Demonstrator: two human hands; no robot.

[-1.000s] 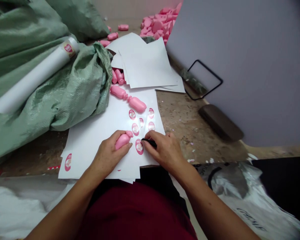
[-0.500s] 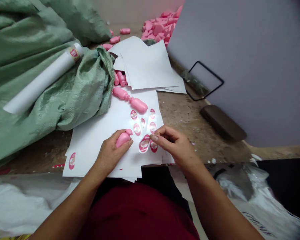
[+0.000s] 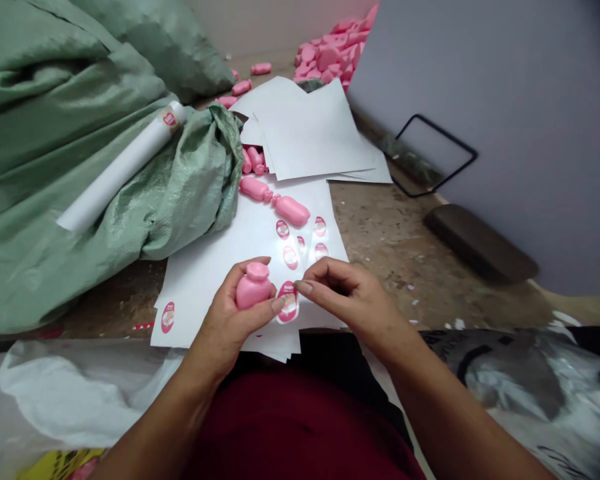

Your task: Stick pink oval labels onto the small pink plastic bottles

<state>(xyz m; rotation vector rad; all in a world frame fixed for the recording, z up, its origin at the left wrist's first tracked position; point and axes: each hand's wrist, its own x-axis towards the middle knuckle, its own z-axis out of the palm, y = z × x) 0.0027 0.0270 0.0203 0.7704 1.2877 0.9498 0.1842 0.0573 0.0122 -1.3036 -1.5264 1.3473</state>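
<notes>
My left hand [image 3: 233,320] grips a small pink plastic bottle [image 3: 253,288], held upright just above a white sticker sheet [image 3: 220,260]. My right hand [image 3: 350,297] pinches a pink oval sticker [image 3: 288,303] by its edge, right beside the bottle. Several more pink oval stickers [image 3: 300,240] remain on the sheet, and a lone one [image 3: 168,317] sits near its left corner. Two pink bottles [image 3: 275,200] lie end to end at the sheet's far edge.
A green woven sack [image 3: 80,167] bulges at the left with a white roll [image 3: 123,167] lying on it. Blank white sheets [image 3: 315,133] are stacked beyond. A heap of pink bottles [image 3: 333,53] lies at the back. A grey board [image 3: 505,120] and a dark block [image 3: 480,243] stand right.
My right hand peeled a sticker off the sheet and brought it toward the bottle. My left hand lifted the bottle from lying on the sheet and turned it upright.
</notes>
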